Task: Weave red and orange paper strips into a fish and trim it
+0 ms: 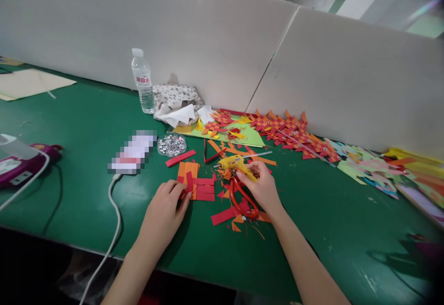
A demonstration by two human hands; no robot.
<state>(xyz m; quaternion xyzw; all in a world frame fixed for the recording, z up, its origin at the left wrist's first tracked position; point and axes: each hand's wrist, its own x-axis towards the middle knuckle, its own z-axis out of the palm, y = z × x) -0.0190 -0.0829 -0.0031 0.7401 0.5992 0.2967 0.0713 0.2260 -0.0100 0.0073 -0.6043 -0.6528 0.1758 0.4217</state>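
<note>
My right hand point(262, 188) is wrapped round a yellow hot glue gun point(231, 162), whose nozzle points left. A clear glue stick point(262, 153) shows behind it. Fingers of my left hand point(165, 208) are closed on the lower left of a small weave of red and orange paper strips point(205, 190) lying on the table; the thumb's exact grip is partly hidden. Just below the glue gun lie scissors with red handles point(233, 198), among paper scraps. A loose red strip point(222, 216) is near them, and another red strip point(180, 158) rests above the weave.
Behind are a round case of googly eyes point(171, 144), a water bottle point(143, 83), a patterned pouch point(176, 96) and a row of woven paper fish point(287, 131). On the green table point(83, 124), a phone with a white cable point(116, 203) lies left. A grey partition point(215, 41) stands behind.
</note>
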